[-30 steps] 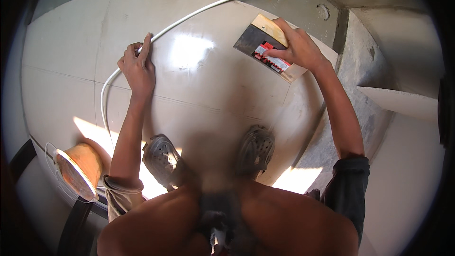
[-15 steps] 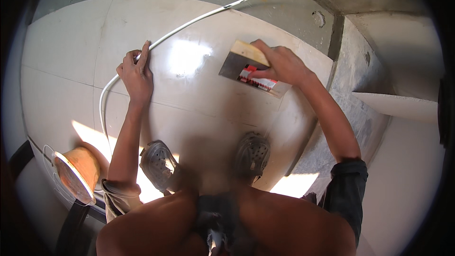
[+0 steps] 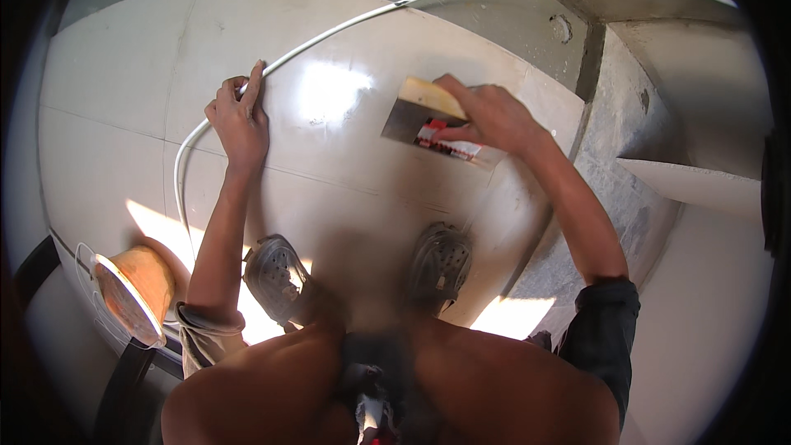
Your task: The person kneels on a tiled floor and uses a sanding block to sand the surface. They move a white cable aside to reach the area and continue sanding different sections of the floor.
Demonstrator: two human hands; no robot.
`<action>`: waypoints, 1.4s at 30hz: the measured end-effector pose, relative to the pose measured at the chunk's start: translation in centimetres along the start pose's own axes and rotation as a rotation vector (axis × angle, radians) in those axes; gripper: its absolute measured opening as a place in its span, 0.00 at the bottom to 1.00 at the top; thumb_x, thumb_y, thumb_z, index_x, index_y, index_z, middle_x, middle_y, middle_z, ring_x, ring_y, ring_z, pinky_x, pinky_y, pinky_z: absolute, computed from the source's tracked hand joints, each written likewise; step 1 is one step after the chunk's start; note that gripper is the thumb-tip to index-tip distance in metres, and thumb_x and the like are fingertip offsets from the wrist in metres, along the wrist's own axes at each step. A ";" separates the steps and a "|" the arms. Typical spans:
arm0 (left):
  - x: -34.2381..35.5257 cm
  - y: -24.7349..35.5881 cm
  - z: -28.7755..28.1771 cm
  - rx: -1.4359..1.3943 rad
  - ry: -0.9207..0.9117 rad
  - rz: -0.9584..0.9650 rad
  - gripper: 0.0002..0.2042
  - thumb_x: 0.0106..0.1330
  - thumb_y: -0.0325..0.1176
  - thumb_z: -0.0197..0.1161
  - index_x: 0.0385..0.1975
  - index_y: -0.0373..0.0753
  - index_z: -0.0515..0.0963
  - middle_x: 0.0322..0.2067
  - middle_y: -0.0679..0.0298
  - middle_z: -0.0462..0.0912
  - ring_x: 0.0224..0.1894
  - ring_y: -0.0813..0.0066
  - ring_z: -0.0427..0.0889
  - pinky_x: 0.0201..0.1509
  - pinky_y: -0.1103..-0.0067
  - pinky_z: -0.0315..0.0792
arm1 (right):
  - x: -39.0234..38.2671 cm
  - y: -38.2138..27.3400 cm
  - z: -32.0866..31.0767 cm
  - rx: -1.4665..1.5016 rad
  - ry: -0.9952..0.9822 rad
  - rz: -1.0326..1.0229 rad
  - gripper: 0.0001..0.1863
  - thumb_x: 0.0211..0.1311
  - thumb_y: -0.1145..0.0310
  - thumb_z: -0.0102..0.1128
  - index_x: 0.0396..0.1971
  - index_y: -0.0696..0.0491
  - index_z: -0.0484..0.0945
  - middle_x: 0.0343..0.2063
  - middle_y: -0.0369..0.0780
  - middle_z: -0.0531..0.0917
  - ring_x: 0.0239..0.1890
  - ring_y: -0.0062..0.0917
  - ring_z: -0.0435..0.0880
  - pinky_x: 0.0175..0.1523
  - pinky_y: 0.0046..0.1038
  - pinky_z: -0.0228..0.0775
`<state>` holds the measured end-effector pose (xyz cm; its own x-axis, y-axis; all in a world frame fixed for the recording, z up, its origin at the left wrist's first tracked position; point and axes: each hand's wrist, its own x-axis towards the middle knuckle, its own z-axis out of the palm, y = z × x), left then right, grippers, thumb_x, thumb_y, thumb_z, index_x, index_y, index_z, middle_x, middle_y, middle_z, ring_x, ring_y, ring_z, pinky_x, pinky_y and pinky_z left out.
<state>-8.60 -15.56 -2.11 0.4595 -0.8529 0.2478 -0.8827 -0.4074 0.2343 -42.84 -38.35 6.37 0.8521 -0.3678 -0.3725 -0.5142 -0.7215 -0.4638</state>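
Note:
My left hand (image 3: pixel 239 119) is closed round a white hose (image 3: pixel 329 31), with the index finger stretched along it. From there the hose arcs up to the far right, and its other part curves down to the left past my forearm. My right hand (image 3: pixel 496 119) grips a wide putty knife (image 3: pixel 404 119) by its yellow back edge, thumb pressed on a red and white label. Its flat grey blade is tilted over the pale tiled floor (image 3: pixel 321 148); whether the edge touches the tiles I cannot tell.
An orange-brown bucket (image 3: pixel 152 284) with a pale rim and wire handle is tipped at the left. My dark clogs (image 3: pixel 441 268) stand on the tiles below the hands. A bare concrete strip (image 3: pixel 494 25) borders the tiles at the far side, and a white ledge (image 3: pixel 700 181) juts out at right.
My left hand and the hose sit slightly higher in the picture. The putty knife has shifted only a little, still in my right hand.

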 end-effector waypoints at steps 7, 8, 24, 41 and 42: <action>0.2 0.3 0.5 0.010 0.034 0.022 0.34 0.65 0.14 0.65 0.69 0.56 0.82 0.48 0.63 0.82 0.49 0.72 0.79 0.61 0.69 0.63 | -0.1 2.8 -2.2 0.100 0.124 0.124 0.36 0.62 0.44 0.76 0.62 0.43 0.70 0.31 0.50 0.90 0.37 0.53 0.90 0.43 0.46 0.82; -0.2 0.2 0.4 0.018 0.031 0.027 0.34 0.65 0.14 0.65 0.69 0.56 0.82 0.48 0.63 0.82 0.49 0.72 0.79 0.62 0.69 0.63 | -0.7 1.4 -0.9 0.030 0.067 0.086 0.36 0.62 0.43 0.76 0.62 0.43 0.69 0.30 0.50 0.89 0.36 0.53 0.89 0.43 0.47 0.82; 0.2 0.7 0.1 0.014 0.044 0.020 0.35 0.62 0.13 0.64 0.67 0.56 0.83 0.48 0.64 0.82 0.50 0.71 0.79 0.62 0.69 0.63 | -2.9 1.3 -0.3 0.324 0.257 0.344 0.37 0.56 0.54 0.85 0.59 0.50 0.72 0.38 0.50 0.92 0.42 0.42 0.94 0.45 0.38 0.84; 0.4 0.7 -0.1 -0.009 0.074 0.017 0.33 0.63 0.14 0.65 0.67 0.56 0.84 0.48 0.65 0.82 0.50 0.71 0.78 0.63 0.69 0.63 | -7.2 -1.2 3.8 0.627 0.614 0.713 0.39 0.57 0.51 0.84 0.59 0.54 0.71 0.41 0.54 0.91 0.44 0.44 0.93 0.50 0.42 0.83; 0.4 1.2 0.2 -0.012 0.081 0.030 0.33 0.63 0.15 0.66 0.67 0.56 0.84 0.48 0.65 0.82 0.50 0.71 0.78 0.63 0.69 0.63 | -7.9 -1.0 3.6 0.693 0.653 0.747 0.39 0.58 0.52 0.84 0.59 0.55 0.71 0.41 0.54 0.91 0.43 0.42 0.94 0.50 0.40 0.85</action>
<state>-9.49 -16.49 -1.89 0.4399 -0.8353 0.3299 -0.8951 -0.3778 0.2369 -49.45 -32.65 6.88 0.1084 -0.9308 -0.3491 -0.6738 0.1893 -0.7142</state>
